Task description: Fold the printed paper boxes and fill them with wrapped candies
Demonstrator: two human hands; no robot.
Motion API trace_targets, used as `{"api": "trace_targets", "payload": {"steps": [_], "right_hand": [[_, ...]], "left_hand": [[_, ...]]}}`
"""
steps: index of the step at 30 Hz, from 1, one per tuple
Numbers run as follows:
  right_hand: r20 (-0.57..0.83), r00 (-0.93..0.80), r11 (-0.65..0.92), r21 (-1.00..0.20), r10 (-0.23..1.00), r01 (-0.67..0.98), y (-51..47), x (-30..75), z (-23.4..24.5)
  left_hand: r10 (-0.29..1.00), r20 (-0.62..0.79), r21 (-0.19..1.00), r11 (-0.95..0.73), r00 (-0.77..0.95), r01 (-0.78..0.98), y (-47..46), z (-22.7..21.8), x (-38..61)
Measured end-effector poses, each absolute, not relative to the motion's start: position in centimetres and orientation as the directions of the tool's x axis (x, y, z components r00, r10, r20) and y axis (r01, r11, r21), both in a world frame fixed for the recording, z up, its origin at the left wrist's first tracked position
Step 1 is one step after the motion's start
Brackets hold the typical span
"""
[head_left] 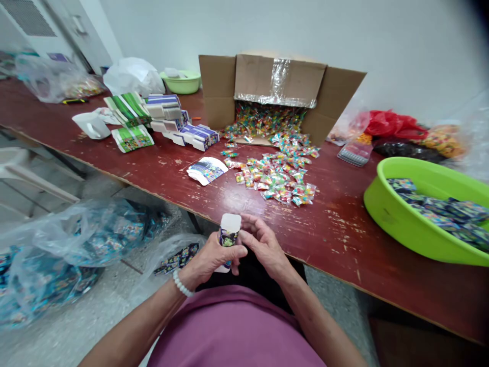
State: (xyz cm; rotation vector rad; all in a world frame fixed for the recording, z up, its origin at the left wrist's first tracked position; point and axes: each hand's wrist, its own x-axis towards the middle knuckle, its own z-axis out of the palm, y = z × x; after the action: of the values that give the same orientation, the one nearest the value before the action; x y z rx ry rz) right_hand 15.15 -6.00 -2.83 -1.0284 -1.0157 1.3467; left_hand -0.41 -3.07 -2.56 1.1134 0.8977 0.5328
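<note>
Close to my lap, at the near edge of the table, my left hand (214,257) grips a small printed carton (229,238) with a white flap standing up at its top. My left thumb lies across the carton's front, and a white bead bracelet circles that wrist. My right hand (263,244) is at the carton's right side, fingers curled and thumb against its edge. Whether anything is inside the carton cannot be seen. Beyond my hands lies a flat printed carton (207,170), beside a spread of small wrapped candies (275,176).
An open cardboard box (217,92) spills candies onto the red table (168,176). Stacked purple cartons (198,136), green cartons (132,137) and a white mug (91,125) stand left. A green basin (385,214) holds packets at right. Plastic bags (95,234) fill the floor at left.
</note>
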Motion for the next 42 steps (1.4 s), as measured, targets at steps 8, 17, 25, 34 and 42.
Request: {"api": "trace_targets", "payload": {"steps": [8,17,25,34,42], "right_hand": [[-0.007,0.126,0.002,-0.998,0.992,-0.065,-5.8,15.4,-3.1],[-0.015,0.231,0.027,-0.984,0.973,-0.176,-5.3,15.6,-3.5],[0.007,0.223,0.068,-0.961,0.975,-0.268,-5.3,15.3,-4.0],[-0.075,0.020,-0.066,-0.951,0.997,-0.302,-4.5,17.0,-3.4],[0.195,0.126,0.186,-0.979,0.973,0.079,-5.1,16.5,-3.1]], "left_hand": [[0.766,-0.364,0.902,0.432,0.530,-0.005,-2.7,-3.0,0.7],[0.933,-0.147,0.973,0.197,0.328,-0.124,-3.7,-2.0,0.2],[0.902,-0.149,0.981,0.187,0.405,-0.056,-3.1,-1.8,-0.3],[0.892,-0.133,0.982,0.177,0.432,-0.062,-2.6,-2.2,-0.9],[0.697,-0.402,0.800,0.583,0.594,-0.143,-3.4,-1.9,-0.4]]}}
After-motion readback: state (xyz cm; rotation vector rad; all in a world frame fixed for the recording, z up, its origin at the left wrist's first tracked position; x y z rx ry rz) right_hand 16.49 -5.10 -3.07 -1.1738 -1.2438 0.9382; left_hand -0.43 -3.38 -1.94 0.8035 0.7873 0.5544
